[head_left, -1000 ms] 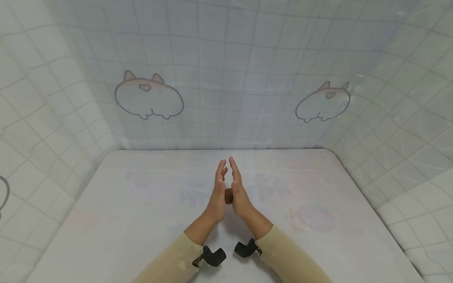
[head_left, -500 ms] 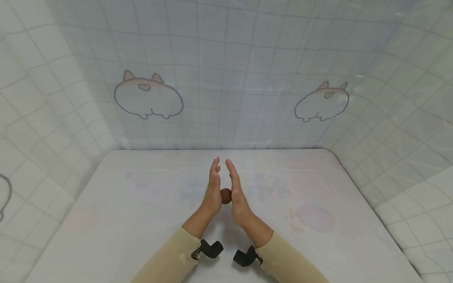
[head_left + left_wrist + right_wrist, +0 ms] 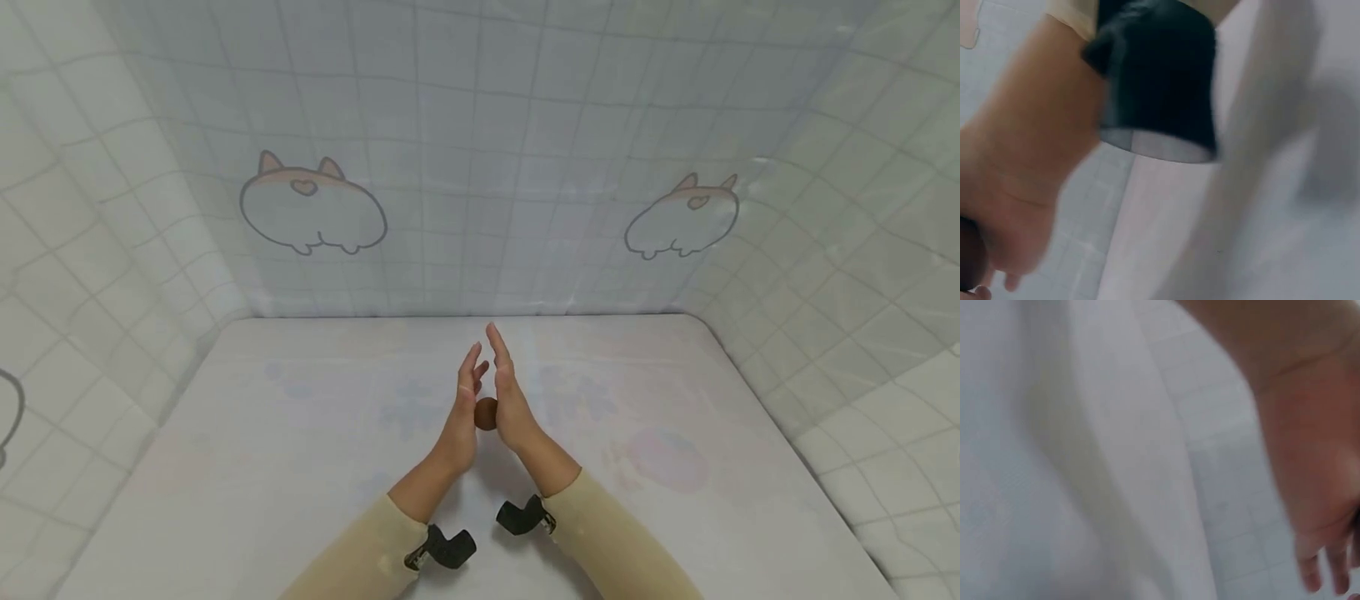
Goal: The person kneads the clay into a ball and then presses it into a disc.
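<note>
A small round brown ball (image 3: 486, 413) sits between the two palms in the head view. My left hand (image 3: 459, 429) flanks it on the left with fingers mostly straight, pointing away from me. On the other side, my right hand (image 3: 514, 410) faces it with straight fingers, reaching slightly farther forward. The left wrist view catches part of the dark ball (image 3: 971, 255) against the palm of the left hand (image 3: 1013, 206). In the right wrist view the right hand (image 3: 1313, 450) shows its palm and a few extended fingers, with only a dark edge of the ball at the frame's border.
Beneath the hands is a white table (image 3: 300, 467) with faint pastel prints. A grid-patterned curtain (image 3: 480, 192) with animal drawings hangs behind and along both sides. Black wrist-camera mounts (image 3: 452, 547) stick out from both beige sleeves (image 3: 615, 533).
The hands slide back and forth against each other, with the ball shifting left and then right between the palms. Now the right hand is farther forward and the left slightly back.
</note>
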Action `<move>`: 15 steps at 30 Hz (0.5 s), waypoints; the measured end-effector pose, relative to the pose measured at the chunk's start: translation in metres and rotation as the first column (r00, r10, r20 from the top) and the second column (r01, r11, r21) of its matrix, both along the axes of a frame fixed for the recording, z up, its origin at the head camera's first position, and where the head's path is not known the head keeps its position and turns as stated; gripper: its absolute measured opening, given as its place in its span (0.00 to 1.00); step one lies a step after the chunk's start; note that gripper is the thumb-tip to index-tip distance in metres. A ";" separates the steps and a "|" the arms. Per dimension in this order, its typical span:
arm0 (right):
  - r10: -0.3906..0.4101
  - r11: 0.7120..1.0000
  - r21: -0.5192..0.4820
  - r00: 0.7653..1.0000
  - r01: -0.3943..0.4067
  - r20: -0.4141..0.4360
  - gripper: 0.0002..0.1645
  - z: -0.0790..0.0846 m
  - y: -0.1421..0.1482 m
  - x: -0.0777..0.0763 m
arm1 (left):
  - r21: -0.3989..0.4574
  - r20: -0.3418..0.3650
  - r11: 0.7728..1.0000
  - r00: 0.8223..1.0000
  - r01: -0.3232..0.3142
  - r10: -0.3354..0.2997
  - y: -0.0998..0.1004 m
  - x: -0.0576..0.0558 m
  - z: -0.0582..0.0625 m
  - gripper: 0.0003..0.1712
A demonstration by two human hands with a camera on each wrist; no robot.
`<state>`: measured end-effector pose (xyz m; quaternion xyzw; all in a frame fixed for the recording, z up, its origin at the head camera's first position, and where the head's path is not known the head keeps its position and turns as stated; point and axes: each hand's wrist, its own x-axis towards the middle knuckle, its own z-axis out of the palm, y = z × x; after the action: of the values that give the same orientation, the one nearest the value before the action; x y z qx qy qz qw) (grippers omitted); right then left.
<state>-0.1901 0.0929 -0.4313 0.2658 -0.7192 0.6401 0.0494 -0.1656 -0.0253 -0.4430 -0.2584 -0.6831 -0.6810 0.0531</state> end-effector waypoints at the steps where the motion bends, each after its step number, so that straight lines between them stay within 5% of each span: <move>1: 0.004 1.000 0.011 1.000 -0.004 0.011 0.58 -0.002 0.000 -0.001 | 0.010 0.006 1.000 1.000 -0.003 0.003 0.000 0.000 0.002 0.46; 6: 0.033 0.995 0.090 0.999 -0.036 0.032 0.55 -0.012 0.000 0.001 | 0.038 0.006 0.997 0.998 -0.063 0.063 -0.002 -0.004 0.012 0.49; 11: 0.070 0.991 0.123 0.994 -0.059 -0.080 0.53 -0.015 -0.003 0.009 | 0.046 -0.053 0.990 0.989 -0.134 0.137 -0.005 -0.012 0.016 0.50; 15: 0.107 0.989 0.114 0.982 -0.090 -0.154 0.51 -0.014 -0.006 0.015 | 0.056 -0.022 0.986 0.988 -0.154 0.156 -0.006 -0.018 0.014 0.52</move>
<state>-0.1750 0.0874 -0.4449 0.3537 -0.7318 0.5793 0.0606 -0.1840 -0.0316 -0.4289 -0.2117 -0.6818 -0.6896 0.1218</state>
